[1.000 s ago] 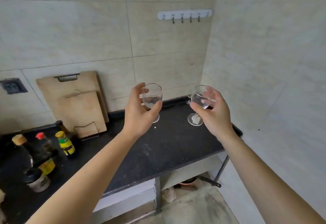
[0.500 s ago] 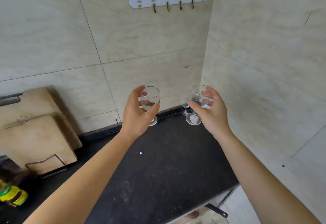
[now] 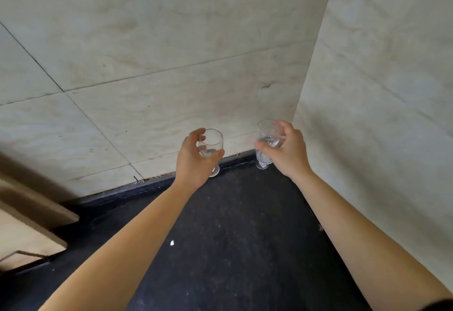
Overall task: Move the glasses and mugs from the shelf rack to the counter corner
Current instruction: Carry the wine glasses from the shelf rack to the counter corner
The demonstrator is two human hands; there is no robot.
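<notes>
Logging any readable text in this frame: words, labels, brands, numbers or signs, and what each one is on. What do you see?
None readable.
Left glass in the left hand: clear, no print.
Right glass in the right hand: a pale patch on its foot, maybe a sticker, too blurred to read.
Wall tiles, counter and cutting boards: no lettering.

I see two pale tiled walls (image 3: 171, 65) meeting in a corner above a dark speckled surface (image 3: 245, 237). Wooden boards (image 3: 27, 232) lean at the left edge, lit softly.
</notes>
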